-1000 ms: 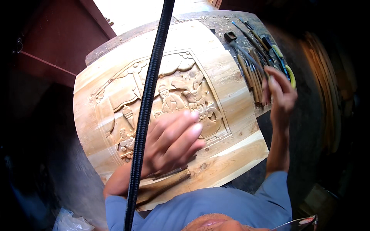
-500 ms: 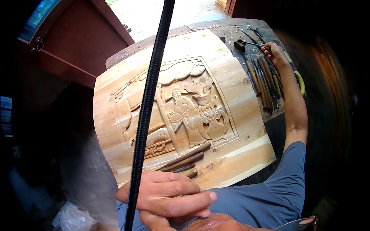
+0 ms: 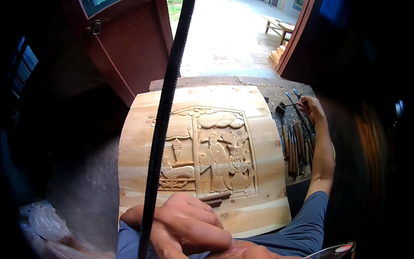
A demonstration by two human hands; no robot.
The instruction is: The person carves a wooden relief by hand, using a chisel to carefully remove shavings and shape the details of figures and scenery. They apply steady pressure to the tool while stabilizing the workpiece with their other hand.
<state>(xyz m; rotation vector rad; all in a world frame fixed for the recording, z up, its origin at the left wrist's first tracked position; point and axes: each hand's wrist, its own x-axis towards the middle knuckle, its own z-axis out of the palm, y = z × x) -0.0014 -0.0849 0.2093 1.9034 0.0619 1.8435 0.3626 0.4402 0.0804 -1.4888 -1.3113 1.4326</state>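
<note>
A pale wooden panel (image 3: 269,151) carved in relief with a robed figure, posts and drapery lies on the workbench. My left hand (image 3: 192,226) is raised close to the camera in front of the panel's near edge, fingers curled, with nothing visible in them. At the far right, my right hand (image 3: 311,107) is closed around the thin shaft of a dark-headed tool (image 3: 281,106); its exact kind is unclear. Below that hand lie several carving chisels (image 3: 296,149) with wooden handles. Other dark wooden handles (image 3: 215,199) rest on the panel's near edge, partly hidden by my left hand.
Wood chips litter the workbench (image 3: 207,81) beyond the panel. A dark red door (image 3: 129,47) stands at the far left beside a bright doorway, with a low wooden table (image 3: 280,26) outside. Clear plastic (image 3: 49,222) lies at the lower left. A black cord (image 3: 166,103) crosses the view.
The view has tilted up, showing more of the doorway, and the panel sits lower. My left hand's fingers have curled in further. My right hand stays over the tools with the dark-headed tool.
</note>
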